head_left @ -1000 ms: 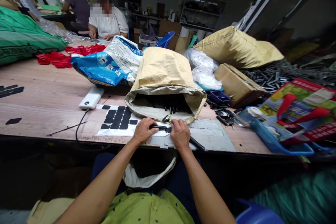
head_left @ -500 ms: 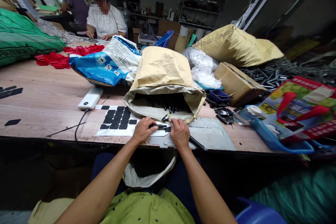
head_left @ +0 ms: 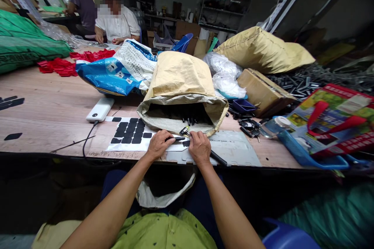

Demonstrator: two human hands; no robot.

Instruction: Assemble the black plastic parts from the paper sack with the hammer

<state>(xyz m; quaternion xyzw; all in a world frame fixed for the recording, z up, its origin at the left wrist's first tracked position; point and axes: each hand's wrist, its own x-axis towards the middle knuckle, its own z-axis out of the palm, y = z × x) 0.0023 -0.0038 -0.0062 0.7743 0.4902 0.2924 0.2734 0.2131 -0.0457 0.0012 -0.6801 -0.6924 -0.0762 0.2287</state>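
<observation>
My left hand (head_left: 157, 144) is closed on a slim black rod-shaped part (head_left: 177, 139), which points right across the table's front edge. My right hand (head_left: 200, 148) is wrapped round the shaft of a hammer. The hammer's head (head_left: 184, 131) shows left of my fingers, and its black handle (head_left: 218, 158) sticks out to the lower right. A small black piece (head_left: 186, 144) lies between my hands. Just beyond them opens a tan sack (head_left: 182, 78) with black parts inside. On a white sheet (head_left: 117, 147) to the left sit several black rounded pads (head_left: 127, 135).
Left of the sheet a white power bank (head_left: 100, 109) trails a cable. A grey plate (head_left: 236, 148) lies to the right, near a blue tray (head_left: 306, 159) with a colourful bag (head_left: 333, 124). A second sack (head_left: 149, 198) opens below the edge. Two people sit at the back left.
The rod-shaped part in my left hand has tilted slightly, its right tip a little higher. My right hand and the hammer stay almost still.
</observation>
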